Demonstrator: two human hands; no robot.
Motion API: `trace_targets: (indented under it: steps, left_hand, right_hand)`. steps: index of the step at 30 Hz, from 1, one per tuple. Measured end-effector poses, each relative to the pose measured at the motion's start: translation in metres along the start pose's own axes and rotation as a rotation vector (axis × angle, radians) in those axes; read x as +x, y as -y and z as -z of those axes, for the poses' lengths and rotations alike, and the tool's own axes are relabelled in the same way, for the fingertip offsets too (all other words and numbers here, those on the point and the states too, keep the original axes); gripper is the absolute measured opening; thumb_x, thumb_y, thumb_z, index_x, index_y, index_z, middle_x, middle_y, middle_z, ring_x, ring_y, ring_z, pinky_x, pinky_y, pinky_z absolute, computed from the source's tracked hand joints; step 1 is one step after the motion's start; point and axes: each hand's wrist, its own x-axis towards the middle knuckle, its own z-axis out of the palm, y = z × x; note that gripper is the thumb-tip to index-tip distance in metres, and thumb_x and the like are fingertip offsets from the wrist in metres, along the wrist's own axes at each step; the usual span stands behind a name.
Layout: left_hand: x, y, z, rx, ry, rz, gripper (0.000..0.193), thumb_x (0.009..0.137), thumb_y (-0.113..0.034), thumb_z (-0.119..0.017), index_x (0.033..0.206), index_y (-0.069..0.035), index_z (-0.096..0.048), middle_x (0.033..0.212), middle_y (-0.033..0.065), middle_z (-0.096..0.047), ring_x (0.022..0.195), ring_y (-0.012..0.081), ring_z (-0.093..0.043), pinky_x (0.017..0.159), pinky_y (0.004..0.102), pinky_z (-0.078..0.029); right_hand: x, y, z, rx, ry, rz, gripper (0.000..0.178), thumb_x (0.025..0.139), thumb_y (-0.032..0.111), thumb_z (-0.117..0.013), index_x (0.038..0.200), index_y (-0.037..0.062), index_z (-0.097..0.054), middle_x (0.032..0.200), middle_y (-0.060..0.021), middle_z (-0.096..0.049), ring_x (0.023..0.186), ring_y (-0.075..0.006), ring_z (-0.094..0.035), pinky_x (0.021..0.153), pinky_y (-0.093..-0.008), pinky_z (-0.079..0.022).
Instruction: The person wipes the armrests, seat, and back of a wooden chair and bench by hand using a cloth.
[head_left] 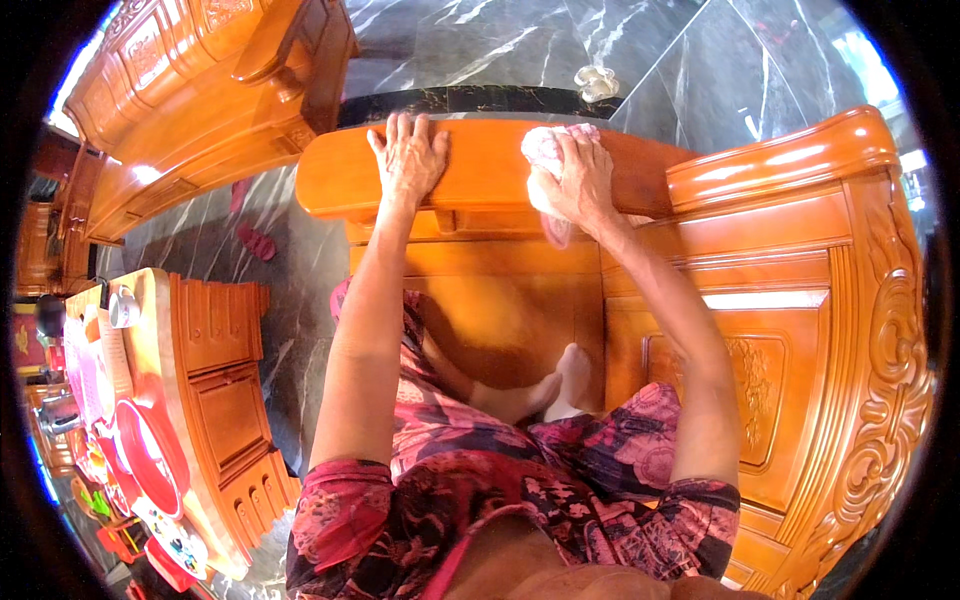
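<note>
Ahead of me runs the broad wooden armrest of a carved, polished bench. My left hand lies flat on it left of the middle, fingers spread, holding nothing. Farther right, my right hand is closed around a crumpled pink-and-white cloth, pressed onto the armrest top. Part of the cloth hangs below that hand over the armrest's near edge. The palm side of the right hand is hidden by the cloth and fingers.
The bench backrest rises on the right. A second wooden seat stands at the far left. On the left, a wooden table bears a red basin and a white cup. Pink slippers and white shoes lie on the marbled floor.
</note>
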Motion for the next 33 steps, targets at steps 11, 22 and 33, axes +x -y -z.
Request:
trace_targets:
  steps: [11, 22, 33]
  left_hand:
    - [-0.001, 0.005, -0.008, -0.082, -0.072, -0.037, 0.042, 0.091, -0.038, -0.052, 0.119, -0.007, -0.056, 0.125, 0.0170, -0.052, 0.130, 0.0352, -0.039, 0.106, 0.0649, -0.022]
    - [-0.002, 0.005, -0.005, 0.009, 0.000, -0.007, 0.048, 0.093, -0.040, -0.051, 0.127, -0.007, -0.055, 0.131, 0.0159, -0.051, 0.131, 0.0330, -0.039, 0.108, 0.0600, -0.022]
    - [0.005, -0.006, -0.007, -0.060, 0.049, -0.030, 0.052, 0.092, -0.041, -0.052, 0.131, -0.006, -0.052, 0.134, 0.0206, -0.049, 0.133, 0.0367, -0.037, 0.109, 0.0606, -0.020]
  right_hand:
    - [0.022, -0.072, 0.043, -0.244, 0.289, -0.189, 0.074, 0.084, 0.060, -0.055, 0.132, 0.0047, -0.049, 0.132, -0.0209, -0.054, 0.125, -0.0354, -0.047, 0.103, -0.0535, -0.032]
    - [0.069, -0.145, 0.070, -0.405, 0.608, -0.612, 0.080, 0.084, 0.068, -0.042, 0.130, 0.0042, -0.054, 0.123, -0.0231, -0.060, 0.115, -0.0391, -0.057, 0.094, -0.0549, -0.041]
    - [0.088, -0.257, 0.060, 0.004, 0.766, -0.994, 0.032, 0.083, 0.040, -0.063, 0.087, 0.0101, -0.075, 0.089, -0.0114, -0.071, 0.079, -0.0213, -0.068, 0.067, -0.0375, -0.053]
